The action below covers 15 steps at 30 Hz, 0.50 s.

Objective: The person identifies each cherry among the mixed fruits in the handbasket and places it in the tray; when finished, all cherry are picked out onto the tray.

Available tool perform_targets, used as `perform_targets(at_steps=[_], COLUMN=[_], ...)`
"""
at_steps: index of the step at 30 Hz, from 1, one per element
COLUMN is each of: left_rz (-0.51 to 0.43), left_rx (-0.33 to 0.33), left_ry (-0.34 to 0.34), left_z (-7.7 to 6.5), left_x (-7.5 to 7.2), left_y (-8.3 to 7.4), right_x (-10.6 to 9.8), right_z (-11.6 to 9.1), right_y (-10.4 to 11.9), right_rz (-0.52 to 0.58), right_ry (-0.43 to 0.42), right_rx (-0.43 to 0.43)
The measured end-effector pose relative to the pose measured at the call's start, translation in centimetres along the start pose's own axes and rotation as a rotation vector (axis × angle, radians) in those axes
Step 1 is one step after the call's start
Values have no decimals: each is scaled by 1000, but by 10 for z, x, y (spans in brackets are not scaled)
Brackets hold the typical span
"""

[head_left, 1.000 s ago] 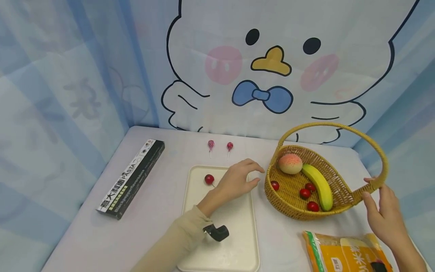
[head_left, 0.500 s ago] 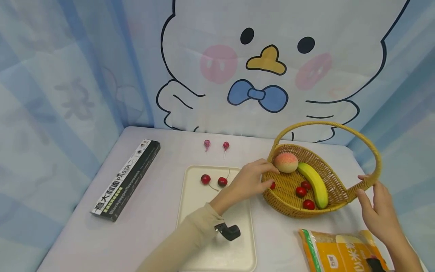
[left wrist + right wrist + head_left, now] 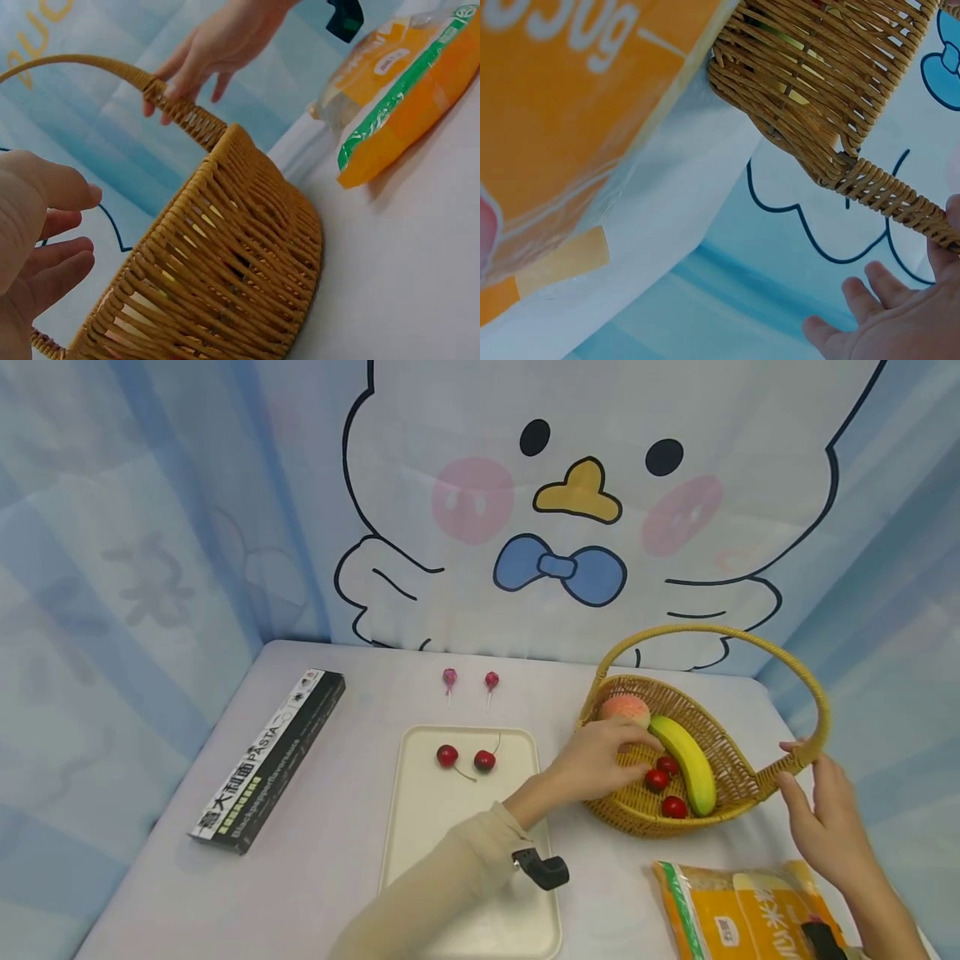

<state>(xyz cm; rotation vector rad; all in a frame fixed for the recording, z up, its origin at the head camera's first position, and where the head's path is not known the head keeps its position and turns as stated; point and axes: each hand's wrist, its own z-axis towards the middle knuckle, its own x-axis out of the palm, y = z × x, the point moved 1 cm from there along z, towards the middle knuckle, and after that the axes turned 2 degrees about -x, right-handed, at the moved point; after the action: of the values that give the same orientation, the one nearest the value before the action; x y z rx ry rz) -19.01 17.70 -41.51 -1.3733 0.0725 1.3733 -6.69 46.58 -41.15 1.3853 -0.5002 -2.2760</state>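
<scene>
My left hand (image 3: 600, 760) reaches over the near left rim of a wicker basket (image 3: 637, 820), thumb and fingers apart with nothing between them. A peach (image 3: 626, 707) lies at the back of the basket, partly behind that hand. Beside it are a yellow banana (image 3: 688, 768) and several red cherries (image 3: 657, 779). My right hand (image 3: 828, 827) holds the right end of the basket's arched handle (image 3: 819, 702); the right wrist view shows its thumb against the woven handle (image 3: 892, 199). Two stemmed cherries (image 3: 484, 761) lie on a cream tray (image 3: 416, 835).
A black and white pasta box (image 3: 270, 764) lies on the left of the table. Behind the tray are two lollipops, one pink (image 3: 449, 677) and one red (image 3: 491, 679). An orange food bag (image 3: 742, 910) lies in front of the basket, near my right forearm.
My left hand has moved right, from above the tray to over the basket. It uncovers the second cherry on the tray. My right hand stays on the handle; the view has shifted slightly.
</scene>
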Motion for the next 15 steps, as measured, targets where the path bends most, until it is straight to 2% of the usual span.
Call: perform_targets(at_steps=[11,15], left_rz=[-19,-40], left_rx=[34,3], left_ry=[48,69], left_z=[23,30], left_x=[19,26], left_y=[-9,-11], right_x=[-1,1], right_z=[1,1], right_y=[2,2], right_rz=[-11,-9], right_ry=[4,5], right_rx=[10,8])
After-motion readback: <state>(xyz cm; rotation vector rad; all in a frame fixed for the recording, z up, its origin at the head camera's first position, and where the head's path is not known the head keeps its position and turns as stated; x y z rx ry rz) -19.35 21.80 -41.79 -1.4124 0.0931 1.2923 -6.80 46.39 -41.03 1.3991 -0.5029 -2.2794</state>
